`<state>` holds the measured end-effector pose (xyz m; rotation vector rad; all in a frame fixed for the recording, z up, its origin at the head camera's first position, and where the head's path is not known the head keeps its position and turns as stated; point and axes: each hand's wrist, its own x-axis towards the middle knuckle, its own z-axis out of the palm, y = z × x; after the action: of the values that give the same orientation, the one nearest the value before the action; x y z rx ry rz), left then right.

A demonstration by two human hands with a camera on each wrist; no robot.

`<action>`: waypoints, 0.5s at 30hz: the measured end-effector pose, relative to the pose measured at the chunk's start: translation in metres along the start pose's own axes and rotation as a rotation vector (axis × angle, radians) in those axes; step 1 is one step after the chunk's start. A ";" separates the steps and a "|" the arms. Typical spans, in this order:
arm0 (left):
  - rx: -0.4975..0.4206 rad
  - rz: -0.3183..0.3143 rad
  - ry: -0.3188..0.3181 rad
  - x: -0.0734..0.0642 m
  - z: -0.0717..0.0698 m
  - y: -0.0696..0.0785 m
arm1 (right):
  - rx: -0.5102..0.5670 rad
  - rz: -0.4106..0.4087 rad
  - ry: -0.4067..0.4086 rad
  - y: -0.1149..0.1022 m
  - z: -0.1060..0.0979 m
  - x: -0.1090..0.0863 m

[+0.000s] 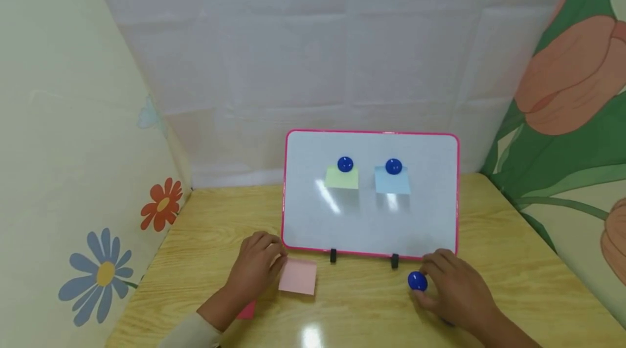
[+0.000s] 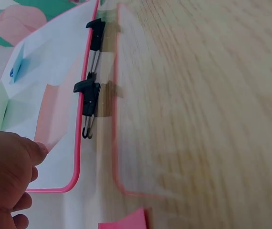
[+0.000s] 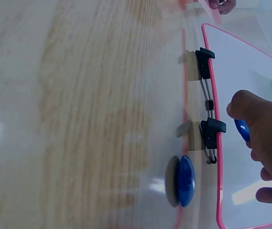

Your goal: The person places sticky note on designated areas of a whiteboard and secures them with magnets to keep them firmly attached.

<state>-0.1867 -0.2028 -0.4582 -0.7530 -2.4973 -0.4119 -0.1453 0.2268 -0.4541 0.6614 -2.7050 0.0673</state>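
Observation:
My left hand (image 1: 256, 263) pinches a pale pink sticky note (image 1: 298, 276) at its upper left edge, in front of the whiteboard's lower left corner. Between thumb and fingers, my right hand (image 1: 457, 291) holds a round blue magnet (image 1: 417, 281) near the lower right corner. The whiteboard (image 1: 313, 217) has a pink frame and leans upright. On it, one blue magnet (image 1: 345, 164) sits at the top of a green sticky note (image 1: 342, 179), and another magnet (image 1: 393, 166) tops a light blue sticky note (image 1: 393, 184).
A spare blue magnet (image 3: 186, 181) lies on the wooden table (image 1: 362, 304) below my right hand. A bright pink sticky note (image 1: 247, 311) lies partly hidden by the left wrist. Black stand clips (image 1: 333, 255) grip the board's bottom edge. A white cloth (image 1: 293, 54) hangs behind.

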 end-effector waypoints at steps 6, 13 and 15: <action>0.008 0.017 0.008 0.009 0.005 0.002 | -0.025 -0.038 0.064 0.003 -0.003 0.008; 0.026 0.035 0.029 0.021 0.010 0.005 | -0.040 -0.076 0.100 0.002 -0.009 0.016; 0.034 0.034 0.031 0.024 0.011 0.007 | -0.046 -0.084 0.107 0.002 -0.011 0.019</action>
<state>-0.2041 -0.1823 -0.4538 -0.7684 -2.4531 -0.3652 -0.1583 0.2220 -0.4369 0.7357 -2.5656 0.0190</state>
